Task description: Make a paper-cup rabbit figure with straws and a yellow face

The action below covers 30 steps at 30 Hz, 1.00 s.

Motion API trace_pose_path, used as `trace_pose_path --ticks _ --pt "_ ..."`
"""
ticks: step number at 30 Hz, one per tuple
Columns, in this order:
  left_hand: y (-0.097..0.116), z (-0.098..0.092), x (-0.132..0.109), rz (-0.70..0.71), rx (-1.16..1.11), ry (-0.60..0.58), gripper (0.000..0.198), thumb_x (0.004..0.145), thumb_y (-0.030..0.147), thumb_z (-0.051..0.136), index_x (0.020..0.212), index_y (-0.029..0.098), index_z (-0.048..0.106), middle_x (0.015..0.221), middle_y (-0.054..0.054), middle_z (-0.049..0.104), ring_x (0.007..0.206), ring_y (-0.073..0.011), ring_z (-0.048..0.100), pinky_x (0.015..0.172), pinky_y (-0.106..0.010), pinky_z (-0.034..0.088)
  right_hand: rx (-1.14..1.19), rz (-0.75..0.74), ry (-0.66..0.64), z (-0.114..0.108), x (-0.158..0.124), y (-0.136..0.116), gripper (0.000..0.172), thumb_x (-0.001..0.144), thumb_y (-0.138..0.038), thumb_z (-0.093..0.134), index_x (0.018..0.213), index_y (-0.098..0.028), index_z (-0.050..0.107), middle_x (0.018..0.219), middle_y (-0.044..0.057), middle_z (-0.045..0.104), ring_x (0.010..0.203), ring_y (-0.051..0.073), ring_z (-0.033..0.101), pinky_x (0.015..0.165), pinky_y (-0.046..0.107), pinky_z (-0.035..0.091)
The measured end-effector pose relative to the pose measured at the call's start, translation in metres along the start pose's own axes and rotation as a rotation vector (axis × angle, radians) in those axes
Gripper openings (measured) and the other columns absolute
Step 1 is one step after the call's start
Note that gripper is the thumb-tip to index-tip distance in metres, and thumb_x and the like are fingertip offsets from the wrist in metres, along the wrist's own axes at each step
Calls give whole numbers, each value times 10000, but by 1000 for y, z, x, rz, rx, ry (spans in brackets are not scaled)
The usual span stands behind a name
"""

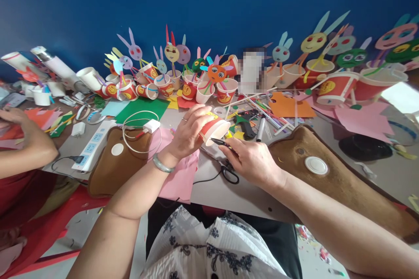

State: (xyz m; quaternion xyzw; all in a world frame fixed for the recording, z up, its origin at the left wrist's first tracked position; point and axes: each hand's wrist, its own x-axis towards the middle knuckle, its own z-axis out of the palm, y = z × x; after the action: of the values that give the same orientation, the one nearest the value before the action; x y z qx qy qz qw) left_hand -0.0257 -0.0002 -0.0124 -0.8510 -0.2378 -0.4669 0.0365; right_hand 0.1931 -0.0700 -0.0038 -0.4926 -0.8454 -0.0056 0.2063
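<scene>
On the grey table (pixel 229 192), before the far row of paper-cup rabbits (pixel 183 74), the left hand (pixel 188 133) clamps a tilted red paper cup (pixel 214 130) at centre. The right hand (pixel 252 161) pinches what looks like a dark pen (pixel 220 142) at its rim, seemingly marking; steady pressure is needed.

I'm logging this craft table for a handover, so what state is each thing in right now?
Left hand: closed around the paper cup.
Paper cup: tipped sideways, mouth facing right, off the table.
Right hand: pinching a black pen.
Black pen: tip at the cup's rim.
Scissors: lying on the table under the right hand.
Power strip: charger plugged in.
</scene>
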Motion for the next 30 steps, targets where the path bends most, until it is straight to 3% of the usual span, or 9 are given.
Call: trace_pose_path --ticks 11,19,30 --pt "-2 -2 2 -18 -56 -54 528 1038 599 294 1365 215 448 1356 -158 574 1376 -276 502 1142 -547 447 45 -31 3 -3 2 0 447 1064 -444 359 787 -188 599 592 11 605 519 121 550 529 262 286" --pt "-3 -1 2 10 -123 -26 509 1043 570 315 1379 208 437 1357 -158 565 1378 -277 488 1155 -535 432 83 -29 -5 -4 2 -1 428 1052 -426 385 762 -187 589 585 3 595 507 114 533 536 254 293" --pt "-3 -1 0 3 -4 16 511 1061 546 247 1379 204 456 1358 -151 575 1401 -267 476 1155 -519 434 301 154 -106 -3 5 -2 392 996 -477 452 753 -197 579 567 -6 530 507 117 436 556 258 307"
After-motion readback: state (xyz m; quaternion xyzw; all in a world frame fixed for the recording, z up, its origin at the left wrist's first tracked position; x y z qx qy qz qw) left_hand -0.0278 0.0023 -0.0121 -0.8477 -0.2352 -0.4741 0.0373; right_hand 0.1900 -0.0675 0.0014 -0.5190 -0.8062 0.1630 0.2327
